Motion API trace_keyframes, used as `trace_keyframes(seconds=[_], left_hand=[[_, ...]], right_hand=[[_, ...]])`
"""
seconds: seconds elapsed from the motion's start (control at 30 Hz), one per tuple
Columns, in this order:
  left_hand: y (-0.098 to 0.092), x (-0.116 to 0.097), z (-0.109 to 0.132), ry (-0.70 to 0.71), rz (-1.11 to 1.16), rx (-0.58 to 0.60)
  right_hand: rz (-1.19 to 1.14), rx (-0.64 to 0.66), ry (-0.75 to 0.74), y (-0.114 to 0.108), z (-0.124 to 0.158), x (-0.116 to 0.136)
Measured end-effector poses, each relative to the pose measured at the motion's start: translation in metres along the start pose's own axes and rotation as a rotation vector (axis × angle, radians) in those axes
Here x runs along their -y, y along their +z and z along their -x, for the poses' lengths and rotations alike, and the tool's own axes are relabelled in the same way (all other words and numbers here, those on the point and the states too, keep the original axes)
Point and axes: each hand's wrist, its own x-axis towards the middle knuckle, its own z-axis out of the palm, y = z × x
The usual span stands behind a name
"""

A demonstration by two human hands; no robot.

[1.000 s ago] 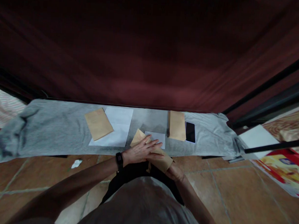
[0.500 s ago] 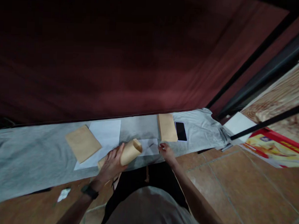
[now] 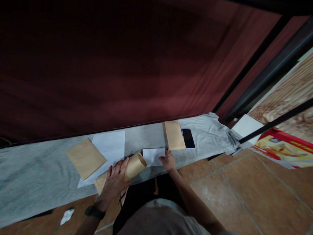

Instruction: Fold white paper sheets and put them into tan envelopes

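My left hand (image 3: 116, 177) is wrapped over a brown paper bag (image 3: 135, 165) whose open, rounded mouth faces right. Beside it, a small white paper (image 3: 152, 156) lies on the grey cloth. My right hand (image 3: 168, 160) rests at the right edge of that paper, thumb and forefinger spread apart. A stack of brown envelopes (image 3: 174, 134) lies just beyond my right hand, with a phone (image 3: 188, 138) to its right. Left of my left hand, a flat brown envelope (image 3: 86, 159) partly covers large white sheets (image 3: 114, 145).
The long narrow bench is covered by grey cloth (image 3: 36, 171), against a dark red surface (image 3: 137, 79). At the right are black bars (image 3: 282, 120) and a red and yellow box (image 3: 283, 148). A white scrap (image 3: 67, 216) lies on the tiled floor.
My right hand's fingers have spread and moved slightly left onto the small paper's edge. A dark mark or thin item seen on that paper earlier no longer shows. The bag has shifted slightly down-left.
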Motion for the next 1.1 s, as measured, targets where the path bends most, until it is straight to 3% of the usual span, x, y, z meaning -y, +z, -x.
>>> trace_keyframes(seconds=[0.4,0.87,1.1], left_hand=[[0.001,-0.003,-0.007,0.004,0.021,0.007],[0.007,-0.002,-0.016,0.009,0.094,0.037],[0.0,-0.014,-0.027,0.091,0.078,-0.021]], right_hand=[[-0.474,0.098,-0.119,-0.027,0.001,-0.004],[-0.361,0.27,-0.207,-0.054,-0.003,-0.007],[-0.306,0.267,-0.195,-0.045,-0.008,-0.006]])
